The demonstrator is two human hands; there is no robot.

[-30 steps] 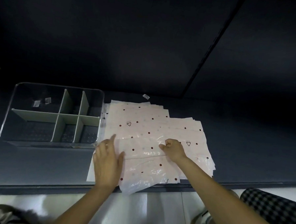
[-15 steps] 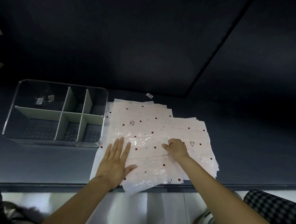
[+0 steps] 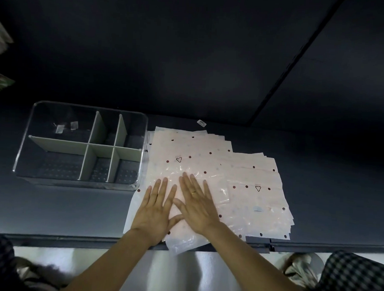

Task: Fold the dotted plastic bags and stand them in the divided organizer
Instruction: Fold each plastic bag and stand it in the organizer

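Head view: the top dotted bag [image 3: 180,178] is pressed flat on the stack of bags [image 3: 257,204], just right of the divided organizer [image 3: 82,144], by the left hand [image 3: 155,212] and right hand [image 3: 197,204], fingers straight, nothing grasped. The film is judged light, limp and slippery; folded edges are best pinched.

Single head-worn wide-angle view, looking forward and steeply down over the bench [image 3: 316,214] near edge, sitting close above it.
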